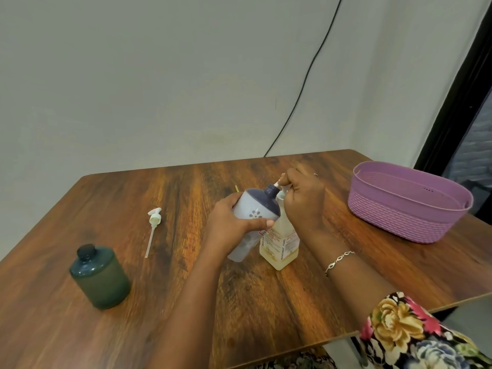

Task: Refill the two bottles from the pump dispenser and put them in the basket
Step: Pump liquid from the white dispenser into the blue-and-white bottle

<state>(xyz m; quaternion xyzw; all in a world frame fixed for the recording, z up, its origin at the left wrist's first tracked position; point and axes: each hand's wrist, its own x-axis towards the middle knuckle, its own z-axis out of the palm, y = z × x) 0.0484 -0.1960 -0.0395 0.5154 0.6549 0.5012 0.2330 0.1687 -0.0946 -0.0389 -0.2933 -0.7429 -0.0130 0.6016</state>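
Observation:
My left hand grips a pale lilac bottle with a dark blue shoulder, tilted so its open neck meets the nozzle of the pump dispenser. The dispenser is a clear bottle of yellowish liquid standing upright mid-table. My right hand sits on top of the pump head, fingers curled around it. A dark green bottle with a black cap stands upright at the front left. The purple basket sits at the right of the table, with nothing visible inside it.
A loose white pump head with its long tube lies on the wooden table between the green bottle and my left hand. A black cable runs down the wall behind. The table's right edge is close to the basket.

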